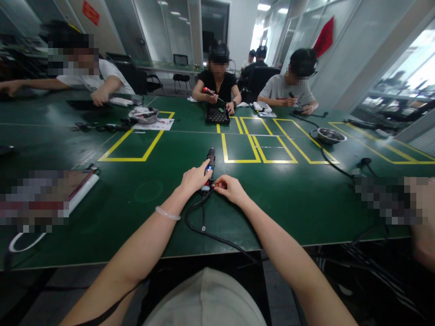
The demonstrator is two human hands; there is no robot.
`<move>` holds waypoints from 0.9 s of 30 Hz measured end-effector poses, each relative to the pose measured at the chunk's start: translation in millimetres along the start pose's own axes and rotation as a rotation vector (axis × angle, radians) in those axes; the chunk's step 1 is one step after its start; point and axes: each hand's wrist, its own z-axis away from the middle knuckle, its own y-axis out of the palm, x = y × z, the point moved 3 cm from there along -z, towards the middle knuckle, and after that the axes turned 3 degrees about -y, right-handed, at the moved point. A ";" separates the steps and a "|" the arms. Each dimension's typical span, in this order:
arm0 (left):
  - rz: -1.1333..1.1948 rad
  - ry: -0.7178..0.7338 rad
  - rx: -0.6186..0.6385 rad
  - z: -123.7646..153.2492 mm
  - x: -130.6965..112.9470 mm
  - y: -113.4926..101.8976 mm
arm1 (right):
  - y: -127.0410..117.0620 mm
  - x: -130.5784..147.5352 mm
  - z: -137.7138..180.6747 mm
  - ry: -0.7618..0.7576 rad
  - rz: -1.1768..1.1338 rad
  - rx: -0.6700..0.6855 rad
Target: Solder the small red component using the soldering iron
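A black and blue corded electric screwdriver [210, 162] lies on the green table [288, 199] in front of me, tip pointing away. My left hand [195, 177] rests over its rear end, fingers curled round it. My right hand [230, 187] pinches a small red and black part [217, 184] right beside the tool's base. The tool's black cable [204, 226] loops back toward me over the table's near edge.
Yellow tape rectangles [258, 149] mark the table. A metal bowl [330, 135] sits at the right, a black tray [217, 115] before a person opposite. Other people work at the far and left sides. Cables trail at the right edge.
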 end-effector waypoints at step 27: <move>-0.087 0.130 0.273 19.1 -10.5 -13.6 | -0.2 -7.3 -0.4 -0.036 -0.136 0.029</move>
